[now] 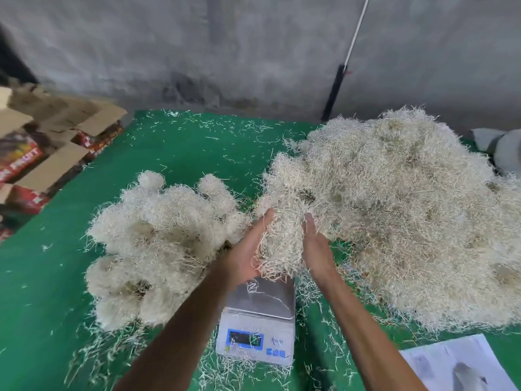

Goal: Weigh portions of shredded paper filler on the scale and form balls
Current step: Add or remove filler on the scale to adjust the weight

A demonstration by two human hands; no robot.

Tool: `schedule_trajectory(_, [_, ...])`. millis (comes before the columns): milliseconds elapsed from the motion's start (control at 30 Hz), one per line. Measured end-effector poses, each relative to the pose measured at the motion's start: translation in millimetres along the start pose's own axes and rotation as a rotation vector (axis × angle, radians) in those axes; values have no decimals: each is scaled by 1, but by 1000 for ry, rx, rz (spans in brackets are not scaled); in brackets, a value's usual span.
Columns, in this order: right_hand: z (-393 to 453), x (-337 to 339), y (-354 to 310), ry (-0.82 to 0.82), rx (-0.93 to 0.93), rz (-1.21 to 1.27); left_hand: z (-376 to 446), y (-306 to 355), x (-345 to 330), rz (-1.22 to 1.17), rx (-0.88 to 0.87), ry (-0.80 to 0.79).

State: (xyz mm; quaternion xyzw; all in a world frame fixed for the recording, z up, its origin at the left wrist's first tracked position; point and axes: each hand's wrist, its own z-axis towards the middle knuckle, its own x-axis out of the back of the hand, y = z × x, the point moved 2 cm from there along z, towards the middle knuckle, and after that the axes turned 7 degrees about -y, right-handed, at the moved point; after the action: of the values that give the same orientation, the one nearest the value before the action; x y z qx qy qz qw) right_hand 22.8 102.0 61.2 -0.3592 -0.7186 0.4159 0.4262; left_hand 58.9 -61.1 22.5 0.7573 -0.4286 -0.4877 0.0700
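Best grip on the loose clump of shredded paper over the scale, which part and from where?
Cup the pale shredded-paper clump at its two flanks, palms facing, as the left hand and right hand do now. It is loose and stringy with no firm edge, so a pinch would probably shed strands onto the grey scale platform below.

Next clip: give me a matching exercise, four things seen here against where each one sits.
Things:
1. scale
2. loose filler heap
3. formed balls
4. white paper sheet

Places:
A. left of the scale
B. bottom right corner
C. below the hands, near centre
D. right side of the green table

Pairs: 1-C, 2-D, 3-A, 4-B
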Motion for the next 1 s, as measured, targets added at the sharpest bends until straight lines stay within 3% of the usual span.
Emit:
schedule_trajectory(100, [-10,-11,11,-94,80,-204,-2,-14,21,235,-153,170])
schedule_trajectory(233, [-11,-18,28,-282,-48,109,-16,-9,38,475,-110,441])
schedule_trajectory(333, [-7,-25,36,-184,-35,34,-20,-7,47,735,-128,593])
schedule_trajectory(400, [-7,-30,45,-162,-31,-108,-21,-9,56,944,-281,662])
schedule_trajectory(500, [-15,-29,55,-237,-73,-554,-29,-17,72,1097,-382,810])
schedule_trajectory(567, [-15,-20,66,-124,-71,-653,-33,-22,80,1140,-388,820])
schedule_trajectory(700, [-12,-8,78,83,6,-574,-36,-29,83,1124,-422,814])
schedule_trajectory(1000, [-14,-10,82,108,20,-538,-40,-35,77,1181,-435,731])
